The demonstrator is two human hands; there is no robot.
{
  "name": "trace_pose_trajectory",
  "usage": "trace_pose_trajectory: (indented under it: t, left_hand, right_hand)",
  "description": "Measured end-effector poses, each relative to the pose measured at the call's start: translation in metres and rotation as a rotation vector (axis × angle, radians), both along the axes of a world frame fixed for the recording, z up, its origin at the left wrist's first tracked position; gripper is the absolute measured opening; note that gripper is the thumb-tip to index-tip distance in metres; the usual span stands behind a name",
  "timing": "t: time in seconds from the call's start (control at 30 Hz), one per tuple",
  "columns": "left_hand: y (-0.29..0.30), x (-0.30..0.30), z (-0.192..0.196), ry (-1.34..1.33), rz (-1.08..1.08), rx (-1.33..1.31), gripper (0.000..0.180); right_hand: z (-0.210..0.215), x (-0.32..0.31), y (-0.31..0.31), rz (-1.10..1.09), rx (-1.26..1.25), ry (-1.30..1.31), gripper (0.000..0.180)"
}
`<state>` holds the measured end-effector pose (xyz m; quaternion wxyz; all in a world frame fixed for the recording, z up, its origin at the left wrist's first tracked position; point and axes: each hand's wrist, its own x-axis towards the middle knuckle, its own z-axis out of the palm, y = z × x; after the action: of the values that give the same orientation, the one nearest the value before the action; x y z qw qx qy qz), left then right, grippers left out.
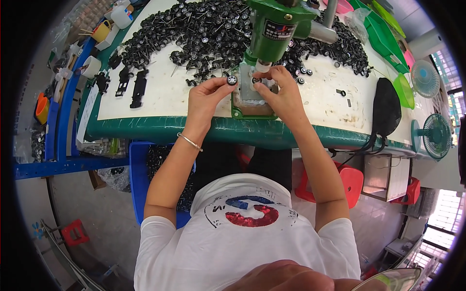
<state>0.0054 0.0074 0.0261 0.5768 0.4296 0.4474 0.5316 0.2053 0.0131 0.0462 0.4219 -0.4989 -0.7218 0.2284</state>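
Pinched between the thumb and fingertips of my left hand (208, 101) is a small black toy wheel (232, 80) with a silver spoked hub. My right hand (282, 94) is closed at the base of a green hand press (272, 34), just under its pale ram (263, 66). A second small black wheel (257, 81) shows at the right fingertips, over the metal plate (251, 99) of the press. Whether an axle is fixed to either wheel is hidden by my fingers.
Loose black wheels with thin axles (208, 36) lie heaped behind the press. Black toy chassis parts (139, 88) lie at the left. On the right are a black cloth cap (387, 107), green trays (381, 36) and small fans (436, 137). A blue bin (138, 182) stands below the table edge.
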Motion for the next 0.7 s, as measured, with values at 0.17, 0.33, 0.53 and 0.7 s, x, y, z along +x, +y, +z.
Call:
trace_pose_trajectory:
  t: [0.17, 0.33, 0.53, 0.7]
  left_hand:
    - [0.008, 0.012, 0.008, -0.004, -0.001, 0.149, 0.015]
    - [0.016, 0.026, 0.012, 0.112, -0.033, 0.211, 0.015]
    - [0.016, 0.041, 0.025, 0.102, -0.066, 0.234, 0.016]
    - [0.022, 0.05, 0.026, 0.035, -0.082, 0.153, 0.014]
  right_hand:
    - [-0.001, 0.001, 0.005, 0.035, -0.199, 0.13, 0.03]
    - [-0.013, 0.009, 0.009, 0.062, -0.103, 0.3, 0.041]
    - [0.029, 0.055, 0.026, -0.075, -0.107, 0.585, 0.033]
    - [0.108, 0.073, 0.066, 0.079, -0.008, 0.859, 0.032]
